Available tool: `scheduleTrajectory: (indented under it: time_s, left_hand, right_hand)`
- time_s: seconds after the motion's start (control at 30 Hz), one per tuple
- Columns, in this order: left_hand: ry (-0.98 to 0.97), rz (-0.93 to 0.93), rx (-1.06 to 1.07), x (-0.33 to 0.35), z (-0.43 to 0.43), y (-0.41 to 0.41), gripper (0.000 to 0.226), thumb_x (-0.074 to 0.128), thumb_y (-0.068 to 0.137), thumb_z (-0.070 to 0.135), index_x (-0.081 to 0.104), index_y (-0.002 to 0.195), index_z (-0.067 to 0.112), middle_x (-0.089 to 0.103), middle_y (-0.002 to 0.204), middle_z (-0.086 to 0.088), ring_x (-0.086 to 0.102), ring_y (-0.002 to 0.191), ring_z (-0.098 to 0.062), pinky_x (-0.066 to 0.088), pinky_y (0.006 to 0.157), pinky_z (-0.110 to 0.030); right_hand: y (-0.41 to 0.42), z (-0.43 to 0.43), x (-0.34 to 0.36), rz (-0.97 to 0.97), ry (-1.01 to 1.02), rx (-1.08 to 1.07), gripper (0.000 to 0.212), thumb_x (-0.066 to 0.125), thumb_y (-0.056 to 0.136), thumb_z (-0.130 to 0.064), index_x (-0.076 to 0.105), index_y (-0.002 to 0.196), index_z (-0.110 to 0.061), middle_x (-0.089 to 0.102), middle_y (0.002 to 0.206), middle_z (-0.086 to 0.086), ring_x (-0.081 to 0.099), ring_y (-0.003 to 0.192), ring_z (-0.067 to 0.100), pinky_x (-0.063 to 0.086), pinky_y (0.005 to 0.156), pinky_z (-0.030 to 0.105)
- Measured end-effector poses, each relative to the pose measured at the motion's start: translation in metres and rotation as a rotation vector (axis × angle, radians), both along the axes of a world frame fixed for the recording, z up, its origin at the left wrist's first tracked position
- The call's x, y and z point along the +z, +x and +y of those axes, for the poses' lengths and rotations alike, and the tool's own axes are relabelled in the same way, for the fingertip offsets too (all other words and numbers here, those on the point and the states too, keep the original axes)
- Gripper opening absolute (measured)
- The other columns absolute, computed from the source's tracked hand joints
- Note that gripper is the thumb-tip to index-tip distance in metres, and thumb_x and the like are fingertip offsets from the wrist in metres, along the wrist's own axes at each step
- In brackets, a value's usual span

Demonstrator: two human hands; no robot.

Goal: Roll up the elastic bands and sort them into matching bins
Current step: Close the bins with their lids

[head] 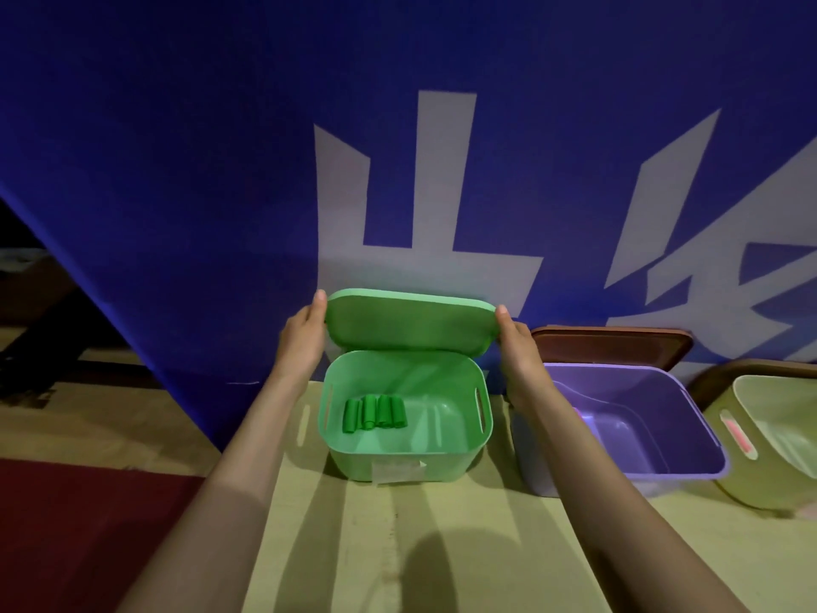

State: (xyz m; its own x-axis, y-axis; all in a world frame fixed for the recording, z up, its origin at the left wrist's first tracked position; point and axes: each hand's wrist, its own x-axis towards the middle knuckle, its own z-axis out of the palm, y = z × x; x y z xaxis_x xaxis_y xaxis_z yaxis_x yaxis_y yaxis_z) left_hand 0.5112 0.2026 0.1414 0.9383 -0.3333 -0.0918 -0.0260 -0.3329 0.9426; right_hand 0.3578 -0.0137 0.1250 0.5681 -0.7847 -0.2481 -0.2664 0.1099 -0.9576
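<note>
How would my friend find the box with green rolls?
Look below the big blue banner. It is the green box at the left of the row, beside a purple box. Only it holds green rolls, and the left hand and right hand hold its lid.

The left forearm (238, 453) and right forearm (610, 480) are shown bare along their whole visible length, from the lower edge of the frame to the wrists near its centre. The left hand (300, 336) and right hand (519, 347) are likewise seen bare, a thumbnail caught at each tip; finer detail is lost to dim light
</note>
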Motion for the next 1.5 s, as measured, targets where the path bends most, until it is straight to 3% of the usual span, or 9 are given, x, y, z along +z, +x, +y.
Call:
scheduleTrajectory:
  time_s: [0.13, 0.33, 0.4, 0.53, 0.63, 0.8, 1.0, 1.27, 1.5]
  left_hand:
    - [-0.052, -0.014, 0.05, 0.003, 0.011, -0.007, 0.06, 0.029, 0.096, 0.059, 0.066, 0.111, 0.014, 0.065, 0.117, -0.01, 0.058, 0.112, -0.024, 0.042, 0.103, -0.044]
    - [-0.198, 0.052, 0.11, -0.009, 0.031, -0.058, 0.047, 0.039, 0.097, 0.05, 0.058, 0.118, 0.012, 0.059, 0.117, -0.003, 0.054, 0.11, -0.02, 0.041, 0.087, -0.032]
    - [-0.225, 0.084, 0.101, -0.021, 0.037, -0.077, 0.041, 0.046, 0.097, 0.042, 0.05, 0.127, 0.015, 0.055, 0.124, 0.0, 0.051, 0.115, -0.018, 0.039, 0.089, -0.029]
    - [-0.274, 0.162, 0.037, -0.053, 0.044, -0.098, 0.065, 0.053, 0.096, 0.027, 0.018, 0.15, 0.019, 0.03, 0.154, 0.004, 0.036, 0.134, -0.012, 0.032, 0.107, -0.03]
    - [-0.298, 0.189, 0.036, -0.07, 0.046, -0.107, 0.065, 0.052, 0.097, 0.017, 0.015, 0.151, 0.021, 0.027, 0.154, 0.007, 0.035, 0.13, -0.006, 0.031, 0.105, -0.026]
    - [-0.326, 0.225, 0.037, -0.079, 0.049, -0.112, 0.067, 0.048, 0.098, 0.013, 0.009, 0.152, 0.024, 0.026, 0.153, 0.013, 0.034, 0.131, -0.004, 0.03, 0.106, -0.028]
    - [-0.396, 0.24, 0.081, -0.088, 0.049, -0.113, 0.062, 0.048, 0.097, 0.007, 0.019, 0.149, 0.024, 0.033, 0.148, 0.014, 0.037, 0.13, -0.005, 0.033, 0.104, -0.026]
    - [-0.439, 0.262, 0.129, -0.09, 0.048, -0.114, 0.059, 0.042, 0.096, -0.003, 0.026, 0.146, 0.024, 0.038, 0.14, 0.016, 0.043, 0.122, -0.003, 0.037, 0.088, -0.015]
    - [-0.336, 0.262, 0.125, -0.089, 0.045, -0.102, 0.063, 0.046, 0.09, -0.009, 0.033, 0.143, 0.022, 0.044, 0.139, 0.006, 0.045, 0.125, -0.014, 0.04, 0.092, -0.027]
  right_hand:
    - [-0.011, 0.004, 0.004, -0.044, -0.014, 0.001, 0.068, 0.039, 0.08, -0.065, 0.064, 0.106, -0.008, 0.066, 0.112, 0.011, 0.061, 0.105, 0.023, 0.044, 0.1, 0.043]
    - [-0.041, 0.032, -0.006, -0.069, 0.031, -0.023, 0.044, 0.046, 0.096, -0.045, 0.052, 0.119, -0.007, 0.057, 0.121, 0.011, 0.054, 0.11, 0.025, 0.041, 0.094, 0.038]
    - [-0.05, 0.042, -0.017, -0.068, 0.038, -0.017, 0.049, 0.055, 0.094, -0.038, 0.045, 0.129, -0.007, 0.053, 0.127, 0.008, 0.051, 0.117, 0.024, 0.039, 0.101, 0.037]
    - [-0.059, 0.063, -0.042, -0.051, 0.052, 0.036, 0.056, 0.067, 0.087, -0.027, 0.036, 0.133, -0.018, 0.047, 0.131, 0.002, 0.051, 0.117, 0.022, 0.041, 0.104, 0.04]
    - [-0.062, 0.076, -0.053, -0.055, 0.048, 0.028, 0.063, 0.067, 0.086, -0.012, 0.03, 0.137, -0.017, 0.048, 0.126, 0.005, 0.052, 0.116, 0.024, 0.042, 0.104, 0.046]
    - [-0.065, 0.082, -0.058, -0.054, 0.006, -0.001, 0.063, 0.062, 0.086, 0.0, 0.03, 0.138, -0.013, 0.044, 0.125, 0.002, 0.047, 0.115, 0.019, 0.039, 0.105, 0.037]
    - [-0.068, 0.08, -0.063, -0.108, 0.015, -0.001, 0.061, 0.063, 0.083, 0.004, 0.034, 0.131, -0.02, 0.043, 0.126, 0.0, 0.045, 0.115, 0.017, 0.039, 0.105, 0.039]
    - [-0.078, 0.079, -0.078, -0.104, 0.082, 0.047, 0.06, 0.067, 0.074, -0.011, 0.042, 0.11, -0.051, 0.048, 0.132, -0.003, 0.051, 0.119, 0.024, 0.045, 0.098, 0.055]
    - [-0.063, 0.064, -0.07, -0.021, 0.016, 0.064, 0.062, 0.064, 0.078, 0.002, 0.036, 0.126, -0.026, 0.043, 0.131, 0.006, 0.05, 0.116, 0.026, 0.046, 0.099, 0.048]
